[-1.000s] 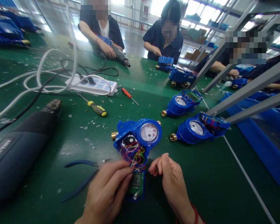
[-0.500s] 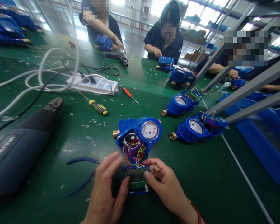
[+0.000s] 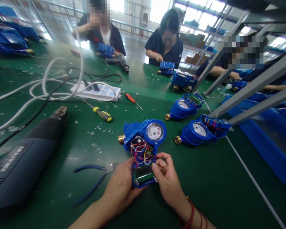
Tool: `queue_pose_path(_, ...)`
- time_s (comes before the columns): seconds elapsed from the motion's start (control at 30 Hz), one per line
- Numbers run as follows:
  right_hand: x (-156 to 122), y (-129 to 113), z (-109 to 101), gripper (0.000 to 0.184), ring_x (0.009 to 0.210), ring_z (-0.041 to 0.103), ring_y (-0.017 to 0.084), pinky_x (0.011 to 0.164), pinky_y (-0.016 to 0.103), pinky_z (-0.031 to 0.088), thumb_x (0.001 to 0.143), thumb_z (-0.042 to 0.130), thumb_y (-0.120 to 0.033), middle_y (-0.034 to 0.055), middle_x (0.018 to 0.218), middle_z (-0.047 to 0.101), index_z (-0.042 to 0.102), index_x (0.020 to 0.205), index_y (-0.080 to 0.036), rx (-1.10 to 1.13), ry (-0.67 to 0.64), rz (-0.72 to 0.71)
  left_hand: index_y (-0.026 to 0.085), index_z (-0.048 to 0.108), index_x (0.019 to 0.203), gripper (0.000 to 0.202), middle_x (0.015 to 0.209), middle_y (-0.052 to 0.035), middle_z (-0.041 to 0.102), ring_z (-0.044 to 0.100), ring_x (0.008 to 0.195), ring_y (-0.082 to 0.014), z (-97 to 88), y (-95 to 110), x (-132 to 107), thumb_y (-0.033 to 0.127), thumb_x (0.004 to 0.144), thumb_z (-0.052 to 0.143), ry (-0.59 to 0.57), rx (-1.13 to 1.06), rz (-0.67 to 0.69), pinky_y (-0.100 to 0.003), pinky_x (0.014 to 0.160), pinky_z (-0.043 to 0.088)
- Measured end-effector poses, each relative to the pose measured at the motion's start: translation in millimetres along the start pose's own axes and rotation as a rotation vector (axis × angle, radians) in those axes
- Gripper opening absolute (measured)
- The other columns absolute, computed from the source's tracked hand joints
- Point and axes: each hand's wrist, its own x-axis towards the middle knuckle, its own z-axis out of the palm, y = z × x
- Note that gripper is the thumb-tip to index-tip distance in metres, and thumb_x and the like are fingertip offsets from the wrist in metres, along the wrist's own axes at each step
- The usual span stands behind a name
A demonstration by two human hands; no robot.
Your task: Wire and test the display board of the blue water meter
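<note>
A blue water meter (image 3: 144,135) lies in front of me, its housing open and a tangle of coloured wires (image 3: 143,152) showing. Those wires run to a green circuit board with a display (image 3: 144,173), seated in a blue cover. My left hand (image 3: 121,179) is closed around the cover's left side and underside, some fingers hidden beneath it. At the right edge my right hand (image 3: 168,178) pinches the same cover, thumb on top by the display. Blue-handled pliers (image 3: 97,181) lie spread on the table just left of my left hand.
A heat gun (image 3: 26,159) lies at left below white cables and a power strip (image 3: 97,90). Two screwdrivers, yellow (image 3: 102,114) and orange (image 3: 131,98), lie mid-table. More meters (image 3: 197,130) stand at right beside a blue bin (image 3: 264,143) and grey bars (image 3: 257,86). Co-workers sit opposite.
My left hand has moved in from beside the board and closed on its cover. The cover is now tilted and turned slightly. My right hand keeps its hold. One co-worker's arm has risen.
</note>
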Motion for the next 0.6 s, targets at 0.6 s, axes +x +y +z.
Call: queue_pose_path(0.6, 81, -4, 3, 0.029, 0.070, 0.058, 0.014, 0.066, 0.025, 0.044, 0.081, 0.062, -0.038, -0.0024, 0.073, 0.058, 0.047, 0.097, -0.019, 0.099, 0.094, -0.142, 0.020, 0.037, 0.114, 0.046, 0.102, -0.0067, 0.063, 0.061, 0.091, -0.0207, -19.8, -15, 90, 0.034, 0.077, 0.060, -0.108, -0.281, -0.207, -0.032, 0.078, 0.046)
